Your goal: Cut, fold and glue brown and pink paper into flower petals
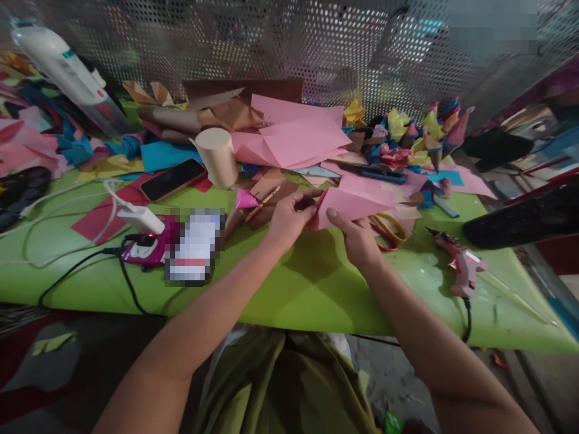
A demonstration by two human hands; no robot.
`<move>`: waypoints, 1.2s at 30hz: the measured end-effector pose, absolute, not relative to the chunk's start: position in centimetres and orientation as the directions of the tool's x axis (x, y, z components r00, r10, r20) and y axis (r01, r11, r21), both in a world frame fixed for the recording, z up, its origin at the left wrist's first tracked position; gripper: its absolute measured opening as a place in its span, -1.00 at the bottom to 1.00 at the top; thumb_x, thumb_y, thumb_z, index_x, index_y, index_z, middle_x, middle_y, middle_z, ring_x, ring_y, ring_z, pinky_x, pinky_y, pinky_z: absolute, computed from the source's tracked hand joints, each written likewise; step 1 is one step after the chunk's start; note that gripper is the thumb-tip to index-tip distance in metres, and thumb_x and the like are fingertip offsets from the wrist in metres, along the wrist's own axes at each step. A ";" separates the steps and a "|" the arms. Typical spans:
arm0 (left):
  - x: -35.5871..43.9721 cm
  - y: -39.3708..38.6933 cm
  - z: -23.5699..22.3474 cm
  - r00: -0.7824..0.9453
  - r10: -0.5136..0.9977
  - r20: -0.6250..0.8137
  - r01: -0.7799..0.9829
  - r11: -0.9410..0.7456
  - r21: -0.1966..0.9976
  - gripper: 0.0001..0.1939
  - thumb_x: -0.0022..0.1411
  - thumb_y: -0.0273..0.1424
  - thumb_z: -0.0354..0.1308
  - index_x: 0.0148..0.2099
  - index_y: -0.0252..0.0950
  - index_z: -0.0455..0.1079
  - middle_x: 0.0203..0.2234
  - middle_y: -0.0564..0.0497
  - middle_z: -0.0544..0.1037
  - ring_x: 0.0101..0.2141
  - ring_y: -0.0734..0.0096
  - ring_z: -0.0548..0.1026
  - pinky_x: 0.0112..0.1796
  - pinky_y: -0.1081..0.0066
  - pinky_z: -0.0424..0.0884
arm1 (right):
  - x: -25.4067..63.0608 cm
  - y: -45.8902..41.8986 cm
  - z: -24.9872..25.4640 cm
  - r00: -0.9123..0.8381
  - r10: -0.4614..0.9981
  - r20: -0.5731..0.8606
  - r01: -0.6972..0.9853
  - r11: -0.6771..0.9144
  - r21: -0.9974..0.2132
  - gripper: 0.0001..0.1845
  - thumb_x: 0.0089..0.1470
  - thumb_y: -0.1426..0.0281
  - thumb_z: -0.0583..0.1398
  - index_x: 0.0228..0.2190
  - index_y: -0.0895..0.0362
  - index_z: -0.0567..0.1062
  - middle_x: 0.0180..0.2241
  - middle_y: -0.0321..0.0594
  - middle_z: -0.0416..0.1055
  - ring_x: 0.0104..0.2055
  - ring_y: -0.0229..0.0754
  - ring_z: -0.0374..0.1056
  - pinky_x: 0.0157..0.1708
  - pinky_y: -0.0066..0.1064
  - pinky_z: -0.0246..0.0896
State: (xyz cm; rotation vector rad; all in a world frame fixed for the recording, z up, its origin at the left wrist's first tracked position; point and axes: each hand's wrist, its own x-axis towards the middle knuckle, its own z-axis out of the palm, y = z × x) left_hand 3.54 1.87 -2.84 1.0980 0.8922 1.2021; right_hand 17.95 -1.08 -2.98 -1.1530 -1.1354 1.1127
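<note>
Between my two hands a sheet of pink paper (346, 205) is held up over the green table (307, 283). My left hand (292, 220) pinches its left edge, which looks bent or curled there. On the near side, my right hand (357, 238) grips the sheet with the thumb lying on top; its other fingers are hidden underneath. Right beside that hand lie scissors (391, 232) with yellow and red handles. A small pink paper cone (246, 199) and a thin brown stick (265, 204) lie just left of my left hand.
A pink glue gun (464, 265) lies at the right, near a black cylinder (525, 214). Leftward are a purple power strip (149, 247), a blurred-screen phone (194, 247), a dark phone (174, 179) and a beige paper roll (217, 158). Pink sheets (298, 135) and paper cones (456, 129) line the back.
</note>
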 end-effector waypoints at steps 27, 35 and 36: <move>3.5 1.5 -2.2 0.309 0.946 -0.098 -0.377 0.217 0.901 -0.81 0.15 -0.47 0.30 -0.15 -0.29 0.62 -0.33 -0.02 0.66 -0.28 0.40 0.59 -0.04 0.28 0.47 | 17.5 -1.0 -2.6 0.127 0.988 0.087 -0.051 0.095 -0.994 -0.72 -0.16 0.16 0.45 -0.51 0.11 0.61 -0.52 -0.25 0.57 -0.49 -0.20 0.40 -0.51 -0.36 0.39; 3.0 1.5 -2.3 0.293 0.943 -0.156 -0.260 0.235 0.937 -0.84 0.13 -0.42 0.34 -0.19 -0.28 0.62 -0.38 0.00 0.66 -0.37 0.46 0.55 -0.22 0.40 0.47 | 17.8 -1.0 -2.1 0.104 0.989 0.103 -0.016 0.105 -0.994 -0.69 -0.12 0.11 0.42 -0.57 0.09 0.60 -0.55 -0.24 0.55 -0.45 -0.16 0.44 -0.39 -0.31 0.41; 2.9 1.5 -2.3 0.294 0.943 -0.154 -0.248 0.230 0.941 -0.85 0.13 -0.42 0.34 -0.20 -0.27 0.62 -0.39 0.00 0.66 -0.37 0.46 0.54 -0.25 0.42 0.46 | 17.8 -0.9 -2.1 0.114 0.988 0.101 -0.015 0.104 -0.994 -0.69 -0.13 0.11 0.42 -0.57 0.09 0.59 -0.56 -0.24 0.54 -0.46 -0.17 0.43 -0.40 -0.31 0.41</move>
